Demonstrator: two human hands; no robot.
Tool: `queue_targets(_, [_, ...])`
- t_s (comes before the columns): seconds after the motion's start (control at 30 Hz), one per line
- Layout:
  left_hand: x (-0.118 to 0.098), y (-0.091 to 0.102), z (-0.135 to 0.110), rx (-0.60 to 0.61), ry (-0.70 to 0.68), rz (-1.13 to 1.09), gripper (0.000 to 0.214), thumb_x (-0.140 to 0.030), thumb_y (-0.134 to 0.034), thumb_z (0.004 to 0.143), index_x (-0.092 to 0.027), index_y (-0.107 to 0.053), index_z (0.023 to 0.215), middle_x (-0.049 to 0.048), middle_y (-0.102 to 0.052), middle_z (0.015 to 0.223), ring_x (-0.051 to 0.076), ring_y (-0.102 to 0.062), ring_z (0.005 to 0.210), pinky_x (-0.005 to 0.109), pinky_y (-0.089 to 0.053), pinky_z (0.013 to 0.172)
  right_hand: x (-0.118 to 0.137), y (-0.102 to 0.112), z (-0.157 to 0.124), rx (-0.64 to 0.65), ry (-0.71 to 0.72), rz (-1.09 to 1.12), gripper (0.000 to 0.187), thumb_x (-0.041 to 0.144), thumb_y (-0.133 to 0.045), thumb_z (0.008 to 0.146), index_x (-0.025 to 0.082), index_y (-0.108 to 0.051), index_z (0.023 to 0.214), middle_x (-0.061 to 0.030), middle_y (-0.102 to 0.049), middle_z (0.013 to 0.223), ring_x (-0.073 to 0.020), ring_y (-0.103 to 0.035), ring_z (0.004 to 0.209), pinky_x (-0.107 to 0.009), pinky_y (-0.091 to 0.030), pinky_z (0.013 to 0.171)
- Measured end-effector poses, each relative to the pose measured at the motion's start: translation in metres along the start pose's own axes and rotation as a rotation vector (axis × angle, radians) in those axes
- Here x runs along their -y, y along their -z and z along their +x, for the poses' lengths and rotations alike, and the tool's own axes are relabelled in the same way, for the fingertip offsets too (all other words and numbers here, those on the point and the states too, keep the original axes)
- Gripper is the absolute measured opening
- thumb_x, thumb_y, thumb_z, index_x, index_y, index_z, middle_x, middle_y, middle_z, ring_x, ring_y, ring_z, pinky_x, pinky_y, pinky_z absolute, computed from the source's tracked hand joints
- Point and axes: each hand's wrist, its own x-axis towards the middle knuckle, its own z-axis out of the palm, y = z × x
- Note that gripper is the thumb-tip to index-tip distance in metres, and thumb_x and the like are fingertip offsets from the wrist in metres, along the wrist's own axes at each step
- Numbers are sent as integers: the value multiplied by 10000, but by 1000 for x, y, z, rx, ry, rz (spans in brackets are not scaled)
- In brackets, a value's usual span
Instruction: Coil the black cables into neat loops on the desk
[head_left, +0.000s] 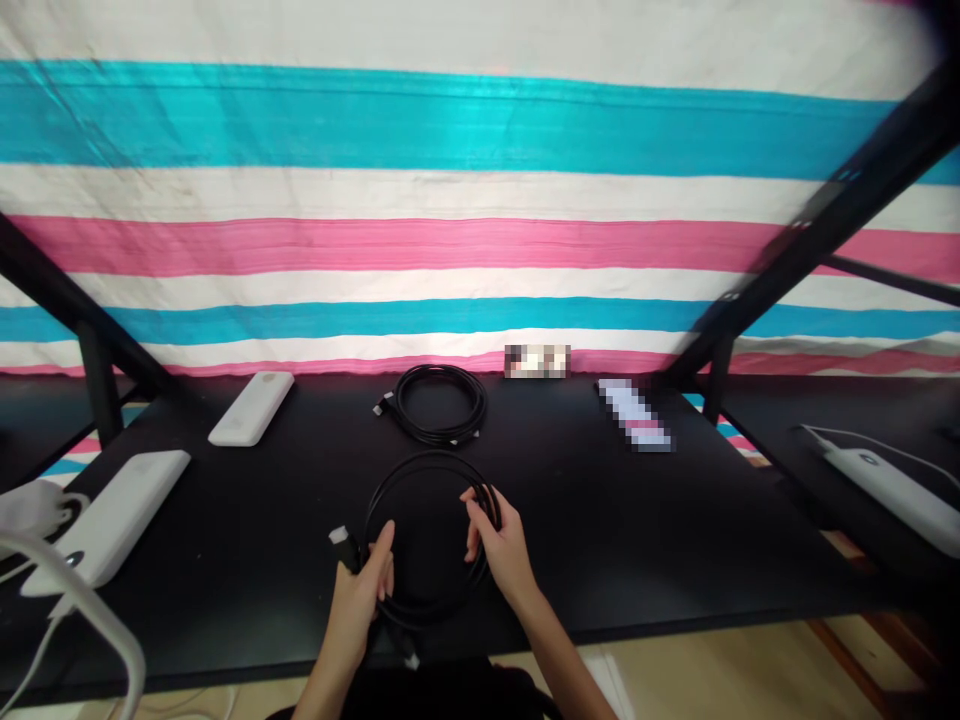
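Note:
A coiled black cable (431,456) hangs in a loop between my two hands, just over the near part of the black table. My left hand (369,575) is closed round the coil's left side, and a plug with a pale metal tip (342,541) sticks up beside it. The cable's other plug (405,652) dangles below, close to the table's front edge. On the coil's right side, my right hand (501,535) grips the strands between thumb and fingers. Just beyond lies a second coiled black cable (480,385), its plug ends showing at its left and lower right.
Two white power banks (253,408) (124,515) lie at the left, near a white charger (30,510) and a thick white curved tube (112,630). A blurred phone-like object (635,414) lies right. Black frame bars (817,230) slant up both sides; a striped sheet (450,120) hangs behind.

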Motion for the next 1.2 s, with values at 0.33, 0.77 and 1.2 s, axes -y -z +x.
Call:
queue_targets(0.33, [-8,-7,6,-57,67,-128,603,-597,-579,752,-224,-257,405,-60,-257,383,78,-299,382,212,-198,351,2,4,1,67,18,-15,324,456,-582,798,161,-586,932,69,-494,477,-88,-450,357,-191,-420,357])
queue_targets(0.77, [-9,2,-1,27,111,21,621,-751,-489,710,-180,-385,489,-59,-357,399,33,-267,312,171,-160,337,-2,1,5,33,73,-166,136,310,-581,810,182,-591,854,61,-459,586,-82,-471,420,-190,-382,401])
queue_targets(1.2, [-1,35,-26,426,350,231,702,-833,-466,617,-176,-556,849,-39,-466,321,109,-376,237,192,-258,274,-2,1,2,120,75,-234,129,257,-537,820,166,-614,869,53,-492,512,-91,-460,429,-186,-379,413])
